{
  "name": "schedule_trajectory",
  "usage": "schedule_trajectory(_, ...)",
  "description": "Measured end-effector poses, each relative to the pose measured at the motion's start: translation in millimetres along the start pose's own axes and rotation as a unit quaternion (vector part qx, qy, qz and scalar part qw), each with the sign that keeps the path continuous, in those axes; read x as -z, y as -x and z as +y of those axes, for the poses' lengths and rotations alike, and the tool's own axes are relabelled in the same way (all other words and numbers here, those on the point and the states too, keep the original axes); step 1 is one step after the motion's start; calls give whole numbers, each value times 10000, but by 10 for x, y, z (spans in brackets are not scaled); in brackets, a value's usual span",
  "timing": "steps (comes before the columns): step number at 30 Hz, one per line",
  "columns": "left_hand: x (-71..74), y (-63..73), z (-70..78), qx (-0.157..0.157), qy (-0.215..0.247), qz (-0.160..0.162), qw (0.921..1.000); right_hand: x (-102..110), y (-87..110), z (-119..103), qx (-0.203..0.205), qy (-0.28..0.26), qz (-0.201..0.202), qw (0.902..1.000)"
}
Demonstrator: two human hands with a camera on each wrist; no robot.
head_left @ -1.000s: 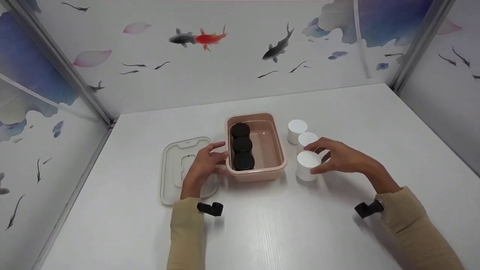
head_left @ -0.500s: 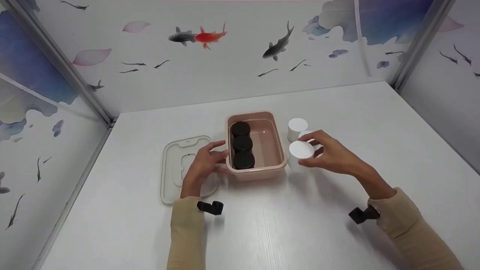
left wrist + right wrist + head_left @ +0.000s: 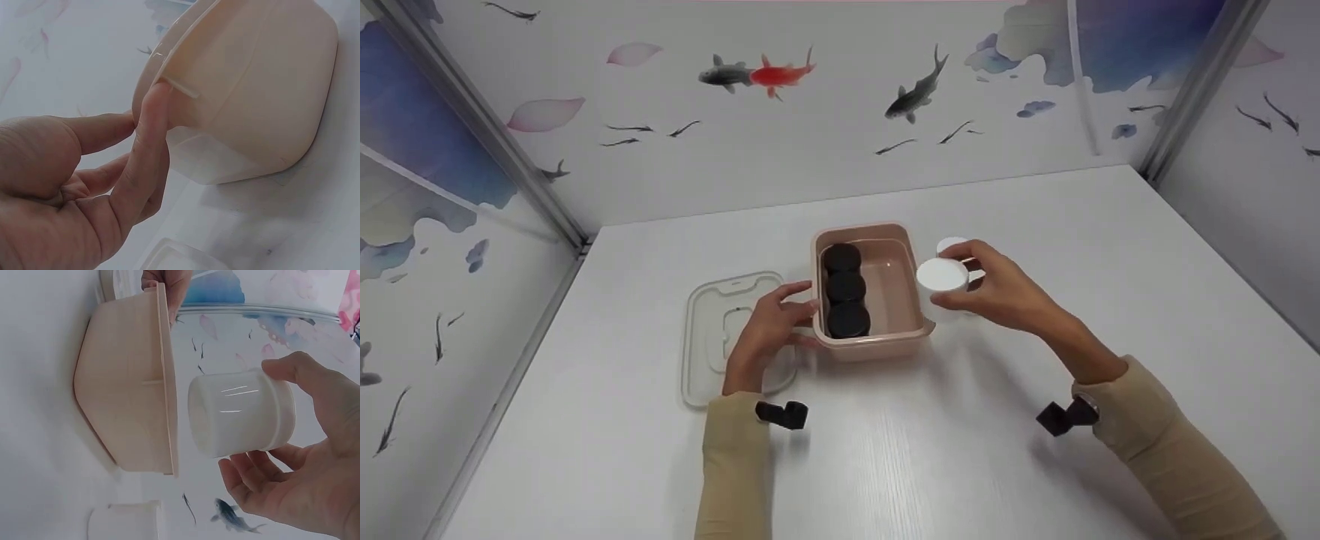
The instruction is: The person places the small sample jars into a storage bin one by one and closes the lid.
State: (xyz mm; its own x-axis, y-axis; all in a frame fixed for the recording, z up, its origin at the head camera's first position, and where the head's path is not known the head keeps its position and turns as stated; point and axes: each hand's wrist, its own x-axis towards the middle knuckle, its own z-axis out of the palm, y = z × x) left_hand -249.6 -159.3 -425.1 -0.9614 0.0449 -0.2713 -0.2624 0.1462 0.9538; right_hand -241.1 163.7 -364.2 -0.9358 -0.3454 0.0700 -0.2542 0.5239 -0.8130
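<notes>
A pale pink plastic box (image 3: 892, 304) stands on the table, with a row of three round black-topped jars (image 3: 846, 288) along its left side. At the box's left edge my left hand (image 3: 769, 326) pinches the rim between thumb and finger, seen close up in the left wrist view. My right hand (image 3: 1005, 291) grips a white lidded jar (image 3: 242, 413) around its lid. The jar hangs in the air at the box's right rim, level with or above it. Behind that hand, a second white jar (image 3: 952, 245) stands on the table, partly hidden.
A translucent grey-white lid (image 3: 706, 322) lies flat on the table left of the box, partly under my left hand. White panels printed with fish close off the table's back and sides. The right wrist view shows a white jar (image 3: 126, 523) low beside the box.
My right hand has lifted the white jar from the table and carried it left and up to the box's right rim. The left hand and the box have stayed in place.
</notes>
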Motion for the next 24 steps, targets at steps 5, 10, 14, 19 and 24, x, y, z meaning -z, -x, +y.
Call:
schedule_trajectory(5,4,-3,-6,-4,15,-47,10000,-57,-158,-98,-66,-4,258,9996)
schedule_trajectory(10,0,8,8,-30,47,-62,10000,-108,-318,-155,-153,-28,333,9993)
schedule_trajectory(14,1,5,6,-18,80,-73,9999,-136,-430,-206,-311,-81,262,9991)
schedule_trajectory(19,6,-2,14,-21,120,-74,9999,-177,-531,-307,-364,15,150,9992)
schedule_trajectory(24,19,-4,-1,16,68,-73,9999,-238,-687,-390,-374,98,20,9993)
